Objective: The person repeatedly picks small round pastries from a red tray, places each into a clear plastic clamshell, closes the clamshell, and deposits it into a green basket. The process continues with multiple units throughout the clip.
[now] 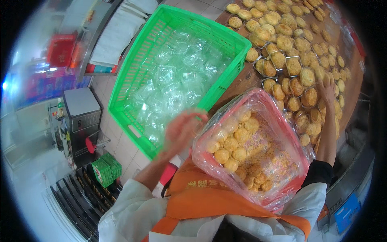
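Note:
My left hand (183, 128), blurred, is over the near right side of a green plastic crate (142, 42). Clear plastic clamshell boxes (175, 81) fill much of that crate. My right hand (326, 90) reaches across round golden pastries (307, 77) on a wooden tabletop (239, 78). Its fingertips are at one pastry; I cannot tell whether they grip it. Between my arms, tilted near my apron, is a red plastic crate (290, 127) lined with clear plastic film. More round pastries (231, 143) lie along its left and near sides, with crumbs (266, 142) on its bottom.
Many tabletop pastries sit in clear plastic trays (293, 65). To the left stand a metal cabinet (81, 104), a red stool (90, 145), stacked small green baskets (107, 169) and a rack of dark trays (75, 199). White cloth (118, 33) lies on a shelf beyond the green crate.

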